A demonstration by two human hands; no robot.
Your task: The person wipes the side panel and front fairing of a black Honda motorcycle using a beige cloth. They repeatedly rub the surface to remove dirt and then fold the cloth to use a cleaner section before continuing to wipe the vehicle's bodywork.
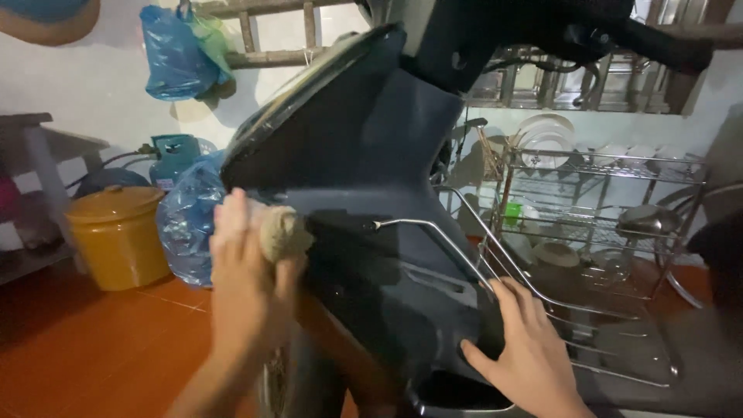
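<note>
A dark blue and black motorbike front fairing (364, 155) fills the middle of the view. My left hand (244, 271) presses a small beige cloth (285, 232) against the fairing's lower left side. My right hand (526, 348) lies flat with fingers spread on the dark panel lower down, beside a chrome wire carrier rack (495, 271) fixed to the bike.
A yellow lidded pot (116, 236) and a clear blue water jug (186, 220) stand on the orange tiled floor at left. Blue plastic bags (178, 50) hang on the wall. A metal dish rack (604, 209) with plates and bowls stands at right.
</note>
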